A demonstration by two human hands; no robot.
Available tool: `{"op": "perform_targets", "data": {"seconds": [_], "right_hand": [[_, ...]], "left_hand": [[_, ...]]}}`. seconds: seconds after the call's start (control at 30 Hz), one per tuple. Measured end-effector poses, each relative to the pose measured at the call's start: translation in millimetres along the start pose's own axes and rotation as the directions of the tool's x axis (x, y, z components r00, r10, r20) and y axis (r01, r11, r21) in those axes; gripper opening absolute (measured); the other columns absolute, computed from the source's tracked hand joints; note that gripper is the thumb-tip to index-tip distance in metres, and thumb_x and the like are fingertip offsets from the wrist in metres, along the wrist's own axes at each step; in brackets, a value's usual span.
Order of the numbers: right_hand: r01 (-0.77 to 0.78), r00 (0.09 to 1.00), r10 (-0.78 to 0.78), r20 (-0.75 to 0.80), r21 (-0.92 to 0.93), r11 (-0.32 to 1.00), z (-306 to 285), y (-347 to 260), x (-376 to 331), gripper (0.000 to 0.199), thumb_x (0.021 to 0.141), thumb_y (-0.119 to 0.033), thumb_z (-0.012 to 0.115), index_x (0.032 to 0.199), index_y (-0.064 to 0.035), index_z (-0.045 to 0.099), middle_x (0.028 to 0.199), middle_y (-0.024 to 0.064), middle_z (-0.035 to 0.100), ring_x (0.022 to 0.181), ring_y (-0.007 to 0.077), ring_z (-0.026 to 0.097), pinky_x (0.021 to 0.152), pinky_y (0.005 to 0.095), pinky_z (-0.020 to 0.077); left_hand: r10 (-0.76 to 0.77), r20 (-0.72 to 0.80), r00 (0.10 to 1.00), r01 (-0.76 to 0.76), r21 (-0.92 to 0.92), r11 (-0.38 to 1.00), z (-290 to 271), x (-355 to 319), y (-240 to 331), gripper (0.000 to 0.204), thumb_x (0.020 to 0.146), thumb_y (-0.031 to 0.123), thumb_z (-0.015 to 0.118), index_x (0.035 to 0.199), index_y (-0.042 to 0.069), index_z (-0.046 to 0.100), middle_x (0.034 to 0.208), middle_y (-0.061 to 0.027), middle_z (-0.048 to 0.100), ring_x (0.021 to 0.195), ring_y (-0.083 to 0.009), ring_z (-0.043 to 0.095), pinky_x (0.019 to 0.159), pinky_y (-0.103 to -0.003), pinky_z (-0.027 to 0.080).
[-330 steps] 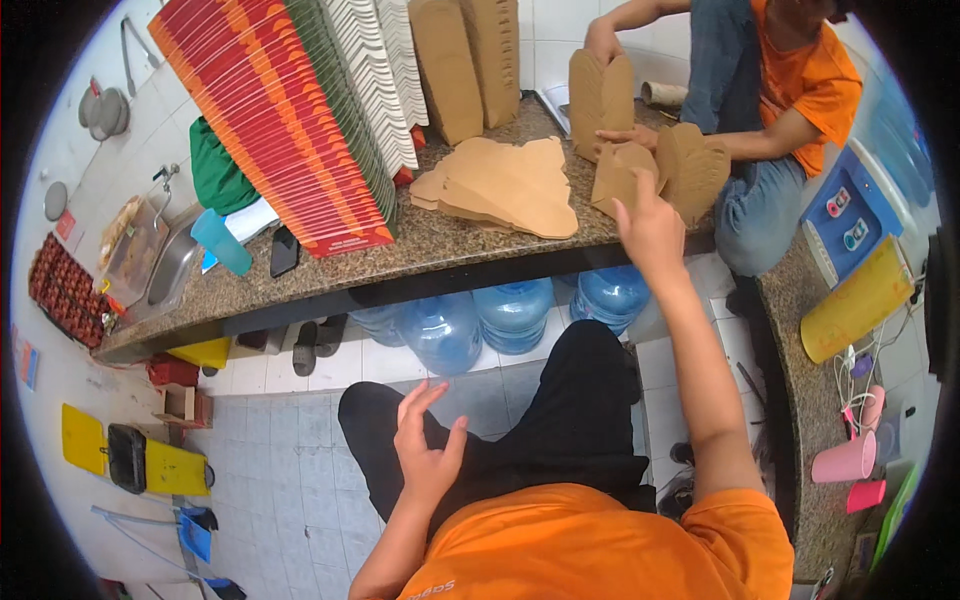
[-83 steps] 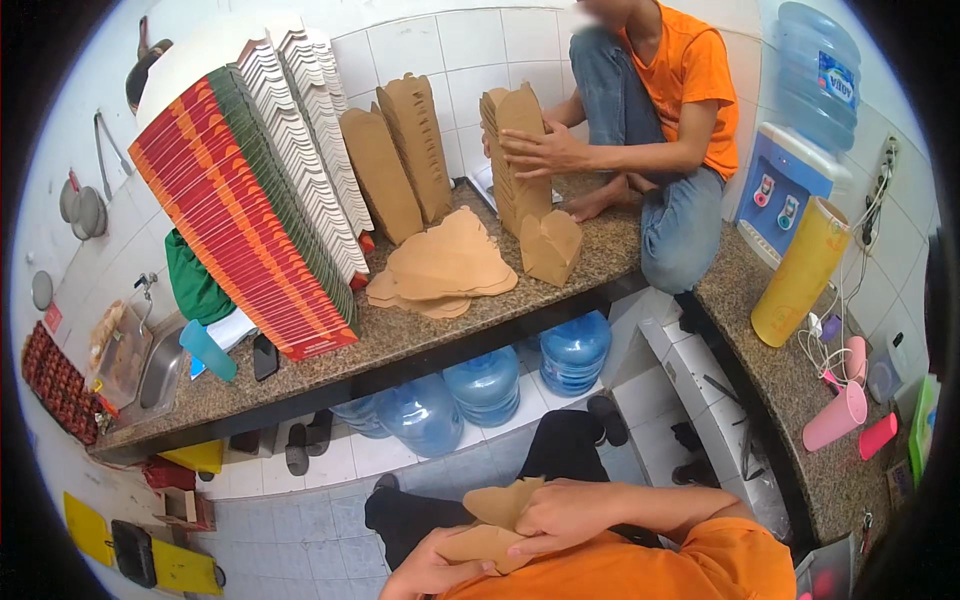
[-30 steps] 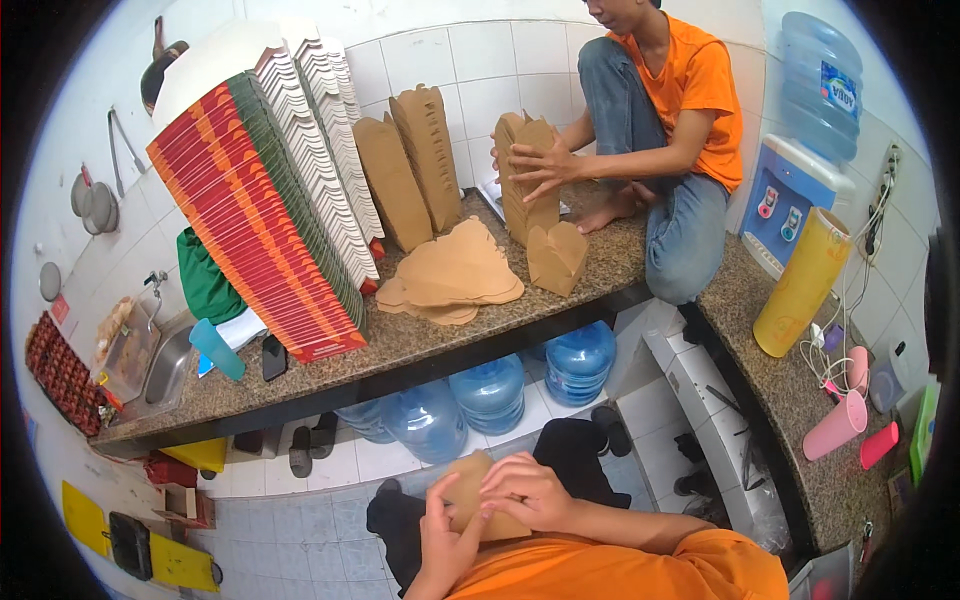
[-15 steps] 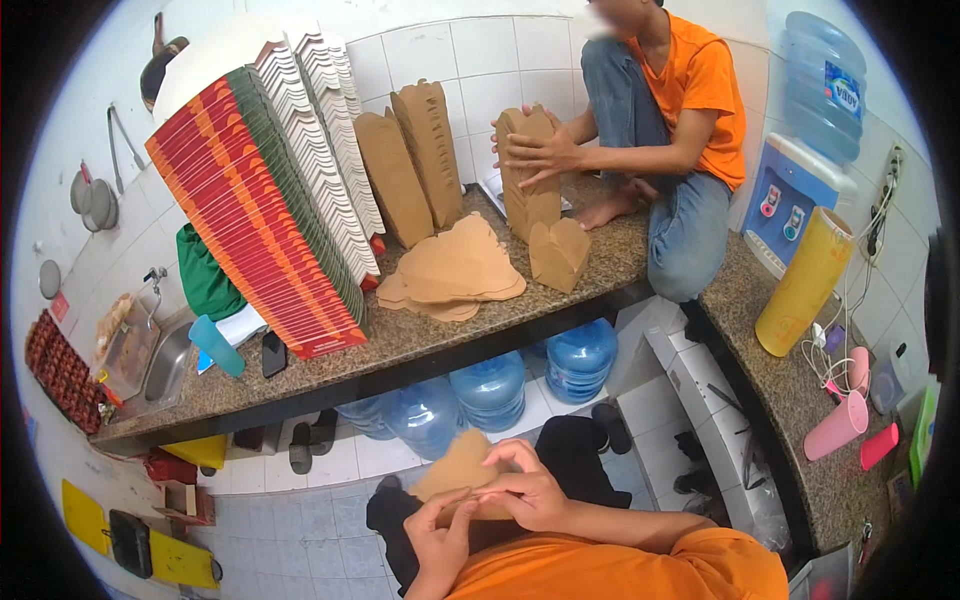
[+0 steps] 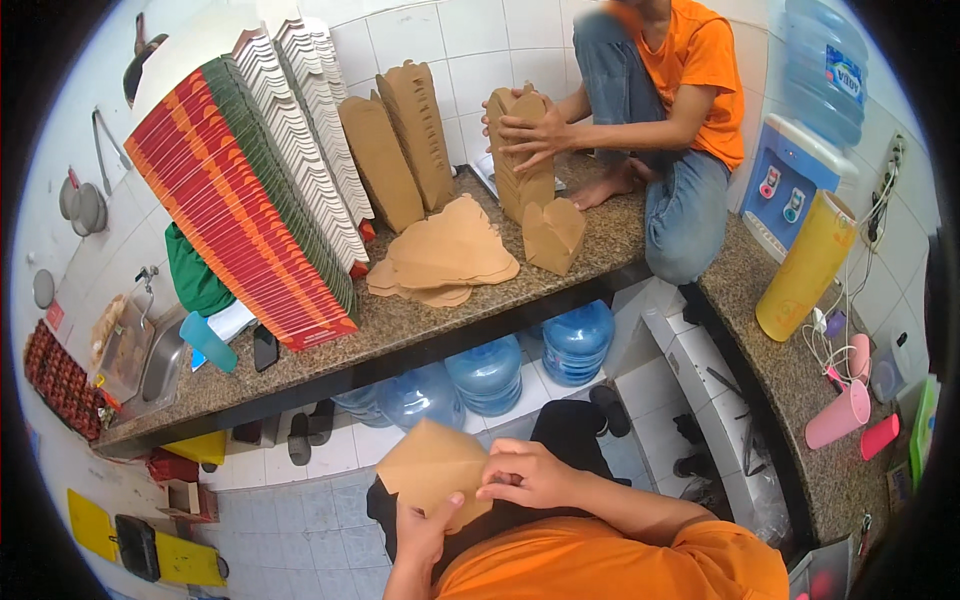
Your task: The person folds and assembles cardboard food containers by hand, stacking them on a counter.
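Observation:
A brown cardboard food box (image 5: pixel 428 462), partly folded, is held above my lap. My left hand (image 5: pixel 420 530) grips its lower edge, the thumb lying on the near face. At the box's right edge, the fingers of my right hand (image 5: pixel 528 474) are curled and pinch the card. On the counter lie flat brown box blanks (image 5: pixel 445 255). One folded brown box (image 5: pixel 553 237) sits right of them. Behind it, another person's hands (image 5: pixel 535 135) steady a tall stack of folded brown boxes (image 5: pixel 520 185).
A tall stack of red and white boxes (image 5: pixel 240 210) and two more brown stacks (image 5: pixel 380 160) stand on the granite counter (image 5: pixel 400 325). Blue water jugs (image 5: pixel 485 375) sit beneath it. The person in orange squats on the counter. A yellow film roll (image 5: pixel 805 265) and pink cups (image 5: pixel 838 415) are at right.
The box has turned in my hands, its broad face now showing. My left hand has shifted lower on it, and my right hand has moved to its right edge.

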State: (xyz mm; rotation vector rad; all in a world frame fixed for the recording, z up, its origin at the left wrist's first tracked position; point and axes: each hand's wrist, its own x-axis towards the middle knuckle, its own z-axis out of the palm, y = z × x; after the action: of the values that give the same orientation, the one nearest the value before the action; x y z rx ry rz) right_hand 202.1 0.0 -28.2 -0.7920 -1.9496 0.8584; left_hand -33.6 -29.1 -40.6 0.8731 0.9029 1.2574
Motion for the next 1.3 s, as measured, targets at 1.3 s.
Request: {"op": "perform_targets", "data": {"seconds": [1.3], "right_hand": [[-0.371, 0.904, 0.332, 0.268, 0.106, 0.923, 35, 5, -16, 0.053, 0.107, -0.039, 0.054, 0.079, 0.0022, 0.070, 0.066, 0.0127, 0.070, 0.059, 0.0275, 0.069, 0.062, 0.0407, 0.0550]], "left_hand": [[0.100, -0.048, 0.994, -0.069, 0.437, 0.897, 11, -8, -11, 0.037, 0.089, 0.007, 0.081, 0.120, -0.003, 0.066, 0.112, -0.0105, 0.072, 0.102, -0.0188, 0.068, 0.087, -0.035, 0.056]]}}
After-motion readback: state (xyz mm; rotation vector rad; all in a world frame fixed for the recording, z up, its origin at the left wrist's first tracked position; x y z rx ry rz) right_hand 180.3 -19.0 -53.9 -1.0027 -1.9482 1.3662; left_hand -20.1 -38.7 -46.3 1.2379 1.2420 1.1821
